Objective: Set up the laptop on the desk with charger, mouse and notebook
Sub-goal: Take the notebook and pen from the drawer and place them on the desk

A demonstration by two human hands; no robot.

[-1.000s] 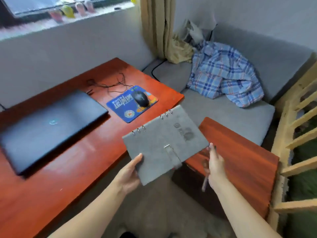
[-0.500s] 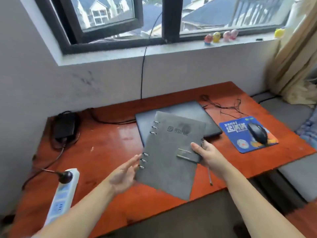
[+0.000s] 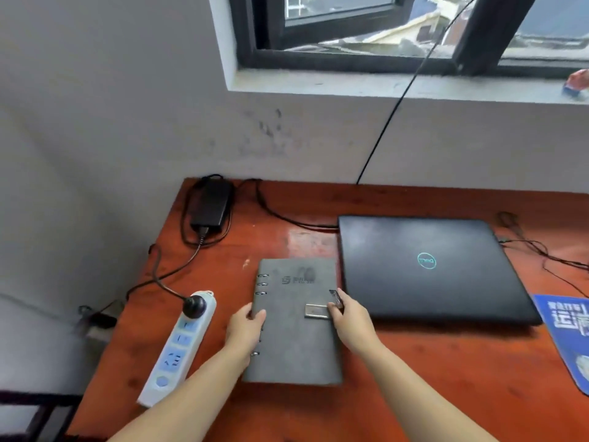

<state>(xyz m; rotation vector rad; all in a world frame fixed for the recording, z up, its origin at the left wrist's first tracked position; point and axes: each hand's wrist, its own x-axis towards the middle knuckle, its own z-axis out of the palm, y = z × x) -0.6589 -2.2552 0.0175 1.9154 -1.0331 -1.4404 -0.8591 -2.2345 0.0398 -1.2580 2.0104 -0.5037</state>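
The grey ring-bound notebook (image 3: 294,323) lies flat on the desk (image 3: 430,378), just left of the closed laptop (image 3: 427,269). My left hand (image 3: 245,327) clasps its ringed edge; my right hand (image 3: 349,317) pinches its clasp edge, a dark pen (image 3: 336,298) tucked in my fingers.

A home room: red wooden desk (image 3: 414,378) under a window (image 3: 398,33); scuffed plaster wall (image 3: 127,122)
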